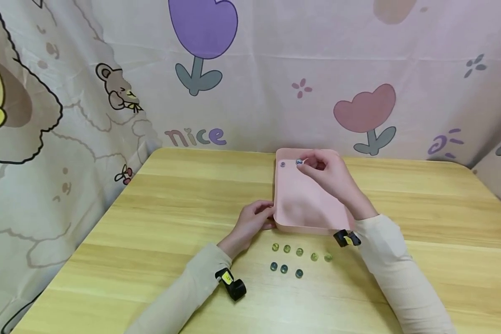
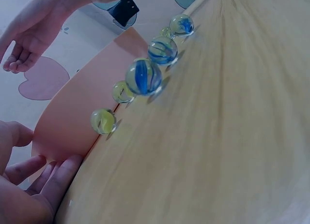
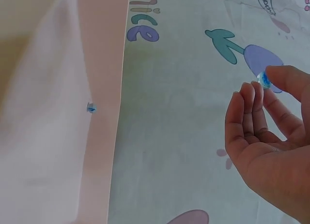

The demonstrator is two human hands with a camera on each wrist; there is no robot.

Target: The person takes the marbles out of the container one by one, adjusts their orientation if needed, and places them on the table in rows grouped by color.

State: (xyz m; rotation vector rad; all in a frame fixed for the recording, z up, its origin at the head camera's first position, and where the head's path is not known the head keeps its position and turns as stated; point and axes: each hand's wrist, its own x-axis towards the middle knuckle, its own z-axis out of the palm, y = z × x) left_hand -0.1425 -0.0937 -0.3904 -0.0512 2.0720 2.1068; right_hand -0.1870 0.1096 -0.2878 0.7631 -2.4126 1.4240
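My right hand (image 1: 330,174) pinches a blue-swirled glass marble (image 3: 263,80) between thumb and forefinger, above the far end of a pink tray (image 1: 306,228). Another blue marble (image 3: 91,108) lies on the tray floor, in its far left corner in the head view. At the tray's near left corner, my left hand (image 1: 252,222) touches the outer wall with its fingers (image 2: 60,178). In front of the tray, several yellow-swirled marbles (image 1: 299,252) lie in a row. Closer to me are three blue marbles (image 1: 284,268), also lined up.
The wooden table (image 1: 183,208) extends to both sides of the tray. A printed curtain (image 1: 250,93) hangs behind its far edge and along the left. Each wrist wears a small black camera (image 1: 235,288).
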